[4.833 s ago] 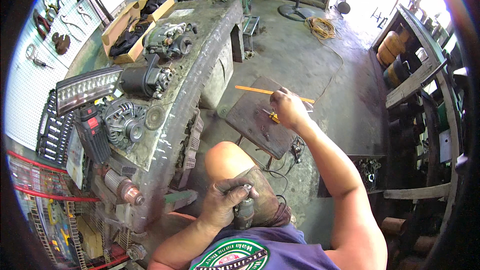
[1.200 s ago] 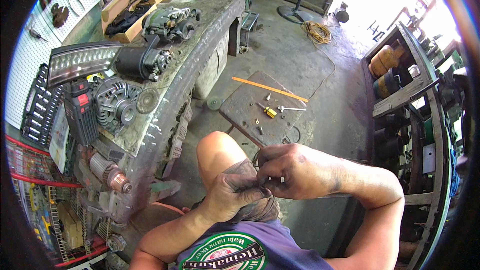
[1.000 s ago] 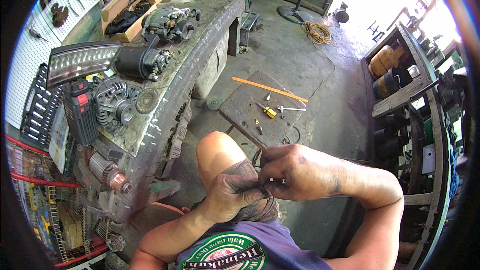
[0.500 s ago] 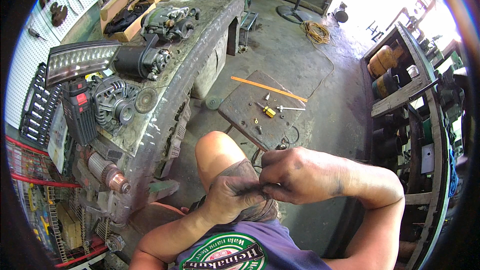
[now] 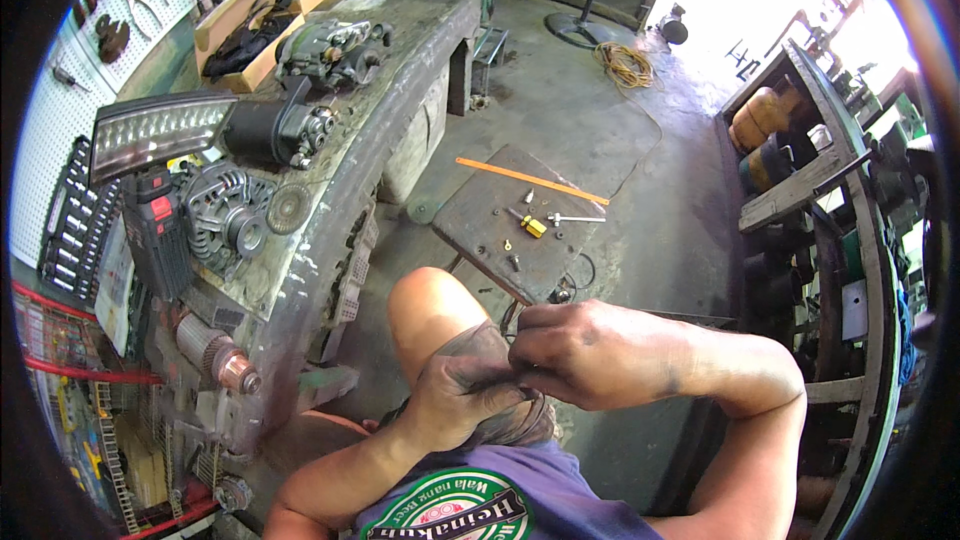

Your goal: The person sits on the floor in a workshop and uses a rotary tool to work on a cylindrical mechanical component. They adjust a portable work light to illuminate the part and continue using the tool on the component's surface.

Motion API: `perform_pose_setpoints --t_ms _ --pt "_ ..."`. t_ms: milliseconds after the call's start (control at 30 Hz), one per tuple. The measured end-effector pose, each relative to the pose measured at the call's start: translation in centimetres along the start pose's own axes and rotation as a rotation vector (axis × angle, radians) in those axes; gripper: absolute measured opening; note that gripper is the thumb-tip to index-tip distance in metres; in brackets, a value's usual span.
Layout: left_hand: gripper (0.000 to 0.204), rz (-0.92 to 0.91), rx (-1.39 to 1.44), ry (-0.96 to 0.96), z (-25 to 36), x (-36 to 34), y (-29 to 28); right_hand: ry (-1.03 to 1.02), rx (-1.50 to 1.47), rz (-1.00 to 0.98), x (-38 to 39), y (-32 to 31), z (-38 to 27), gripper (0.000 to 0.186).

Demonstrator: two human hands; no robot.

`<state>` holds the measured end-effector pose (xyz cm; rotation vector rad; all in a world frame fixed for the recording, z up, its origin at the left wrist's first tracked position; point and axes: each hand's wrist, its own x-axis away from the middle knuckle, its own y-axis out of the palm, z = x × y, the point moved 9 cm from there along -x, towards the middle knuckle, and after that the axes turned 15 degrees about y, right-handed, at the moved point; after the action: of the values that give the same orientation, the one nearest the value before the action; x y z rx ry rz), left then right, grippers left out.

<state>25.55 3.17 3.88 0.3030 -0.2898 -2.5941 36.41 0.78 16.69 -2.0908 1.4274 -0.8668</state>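
My left hand and right hand meet over my lap, fingers closed and pressed together on something small, which they hide. My knee is just behind them. Beyond it stands a dark, low square stool. On its top lie an orange flat strip, a yellow-handled screwdriver, a silver T-shaped tool, a bolt and several small loose parts.
A greasy workbench on my left carries an alternator, motor parts, a lamp and open cardboard boxes. A rack with gas cylinders stands on the right. A coiled orange cord lies on the floor.
From 4.8 seconds ago, my right hand has come back from the stool to my left hand, which then visibly held a cylindrical metal part. Lately the hands shifted only slightly.
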Motion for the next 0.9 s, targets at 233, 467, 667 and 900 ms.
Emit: perform_pose_setpoints --t_ms 233,467,667,900 --pt "0.023 0.059 0.053 -0.012 -0.1 0.0 0.1 0.040 0.175 -0.027 0.9 0.1 -0.7 0.027" --pt "0.026 0.017 -0.020 -0.011 0.2 0.1 0.1 0.059 0.256 -0.124 0.2 1.4 -0.4 0.026" --pt "0.022 0.045 0.098 0.014 0.4 0.0 0.4 0.094 0.164 -0.044 0.7 1.1 0.4 0.029" --pt "0.022 0.050 0.096 0.023 0.7 0.0 0.3 -0.005 0.128 0.034 0.8 0.4 -0.2 0.027"
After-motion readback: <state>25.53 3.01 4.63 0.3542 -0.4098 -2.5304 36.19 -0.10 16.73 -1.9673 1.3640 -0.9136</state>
